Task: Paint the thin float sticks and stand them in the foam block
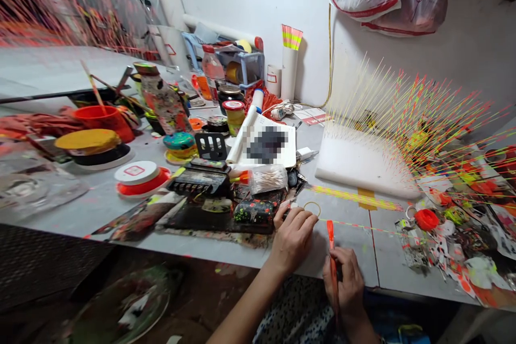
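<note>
Orange stick (331,250) stands nearly upright in the right hand (343,282), fingers closed round it. The left hand (292,239), curled on the white table (346,250), may hold something; I cannot tell. Just beside its fingertips lie a thin striped rod (358,227), running toward three o'clock, and a wire ring (312,208). Farther off, at two o'clock, thin painted sticks (403,113) bristle from a foam block (355,161).
</note>
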Demonstrator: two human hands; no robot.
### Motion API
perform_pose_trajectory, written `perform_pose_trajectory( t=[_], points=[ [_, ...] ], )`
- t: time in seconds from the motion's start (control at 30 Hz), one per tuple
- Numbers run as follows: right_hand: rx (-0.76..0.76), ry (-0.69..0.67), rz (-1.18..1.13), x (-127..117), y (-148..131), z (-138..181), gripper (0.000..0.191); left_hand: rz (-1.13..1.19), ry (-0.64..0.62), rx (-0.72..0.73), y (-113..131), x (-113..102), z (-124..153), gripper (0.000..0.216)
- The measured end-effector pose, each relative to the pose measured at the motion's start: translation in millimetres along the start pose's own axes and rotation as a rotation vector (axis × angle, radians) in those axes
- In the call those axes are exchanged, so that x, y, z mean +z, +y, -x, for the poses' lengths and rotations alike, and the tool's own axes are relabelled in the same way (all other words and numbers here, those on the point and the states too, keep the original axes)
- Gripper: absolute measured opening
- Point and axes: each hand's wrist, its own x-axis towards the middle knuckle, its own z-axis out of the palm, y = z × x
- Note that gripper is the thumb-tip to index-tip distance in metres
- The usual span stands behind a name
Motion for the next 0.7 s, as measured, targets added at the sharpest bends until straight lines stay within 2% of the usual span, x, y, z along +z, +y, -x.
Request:
perform_pose_trajectory(
  t=[0.43, 0.7],
  points=[
    [-0.002, 0.007, 0.005, -1, 0, -2, 0.015, 0.022, 0.016, 0.022, -1, 0, -1, 0.019],
    [0.021, 0.010, -0.084, -14, -4, 6, 0.019, 0.023, 0.015, 0.029, -1, 0, -1, 0.018]
  ],
)
